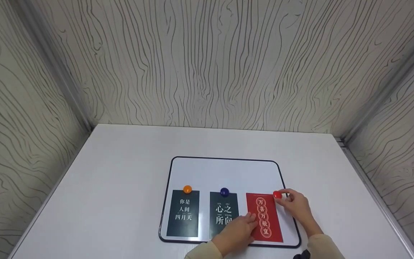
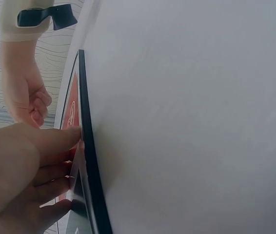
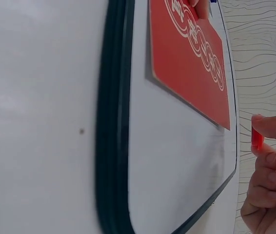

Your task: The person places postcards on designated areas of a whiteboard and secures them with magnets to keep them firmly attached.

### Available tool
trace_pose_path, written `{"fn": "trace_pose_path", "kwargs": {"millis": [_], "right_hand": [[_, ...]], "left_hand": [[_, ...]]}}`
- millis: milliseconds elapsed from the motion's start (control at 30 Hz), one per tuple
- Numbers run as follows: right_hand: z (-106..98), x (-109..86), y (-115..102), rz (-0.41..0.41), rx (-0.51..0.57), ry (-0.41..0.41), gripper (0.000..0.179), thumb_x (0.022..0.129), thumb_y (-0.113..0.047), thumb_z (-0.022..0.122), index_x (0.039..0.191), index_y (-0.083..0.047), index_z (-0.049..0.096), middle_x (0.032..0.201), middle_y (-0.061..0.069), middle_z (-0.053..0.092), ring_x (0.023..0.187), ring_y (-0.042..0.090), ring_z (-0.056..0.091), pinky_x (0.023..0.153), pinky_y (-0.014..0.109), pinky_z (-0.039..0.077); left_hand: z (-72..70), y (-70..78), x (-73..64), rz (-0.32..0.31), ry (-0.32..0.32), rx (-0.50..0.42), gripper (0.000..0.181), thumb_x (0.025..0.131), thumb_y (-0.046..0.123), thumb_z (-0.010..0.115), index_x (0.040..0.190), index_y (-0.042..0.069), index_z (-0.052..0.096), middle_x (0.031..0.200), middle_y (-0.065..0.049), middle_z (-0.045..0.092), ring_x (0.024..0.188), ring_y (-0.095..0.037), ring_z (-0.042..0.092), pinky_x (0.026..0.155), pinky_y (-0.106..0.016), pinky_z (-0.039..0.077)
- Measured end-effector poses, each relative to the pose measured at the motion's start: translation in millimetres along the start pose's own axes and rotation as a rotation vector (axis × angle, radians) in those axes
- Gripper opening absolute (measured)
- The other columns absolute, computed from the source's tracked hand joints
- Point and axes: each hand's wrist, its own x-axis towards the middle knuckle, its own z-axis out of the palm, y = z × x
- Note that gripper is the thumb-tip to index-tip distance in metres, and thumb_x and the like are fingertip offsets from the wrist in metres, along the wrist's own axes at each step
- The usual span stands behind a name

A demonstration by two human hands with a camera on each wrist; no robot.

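A red card (image 1: pixel 274 225) with a column of white printed characters lies on the right part of a dark-rimmed whiteboard (image 1: pixel 225 173). My left hand (image 1: pixel 236 232) rests on the card's left side, its fingers fairly straight. Between thumb and fingertips, my right hand (image 1: pixel 297 207) pinches a round red magnet (image 1: pixel 277 194) by the card's top right corner. The right wrist view shows that magnet (image 3: pixel 257 136) held off the board. Two dark green cards lie to the left, one under an orange magnet (image 1: pixel 187 189), the other under a dark blue magnet (image 1: pixel 224 192).
The whiteboard lies flat on a white table (image 1: pixel 120 180). Wood-grain patterned panels (image 1: pixel 199 64) rise behind the table and at both sides. My left forearm crosses the board's front rim and partly covers the middle green card (image 1: pixel 223 201).
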Motion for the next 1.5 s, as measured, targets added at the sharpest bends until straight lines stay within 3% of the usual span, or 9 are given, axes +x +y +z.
{"fn": "trace_pose_path", "kwargs": {"millis": [1500], "right_hand": [[22.3,8.9,-15.4,-0.021,0.042,-0.009,0.038,0.085,-0.016,0.07,0.119,-0.001,0.063,0.068,0.001,0.053,0.062,0.011,0.047,0.052,0.018,0.038]], "left_hand": [[0.3,0.1,-0.1,0.01,0.023,0.021,0.053,0.089,0.035,0.065,0.138,0.021,0.051,0.149,0.006,0.047,0.139,-0.008,0.045,0.112,-0.023,0.044]]}}
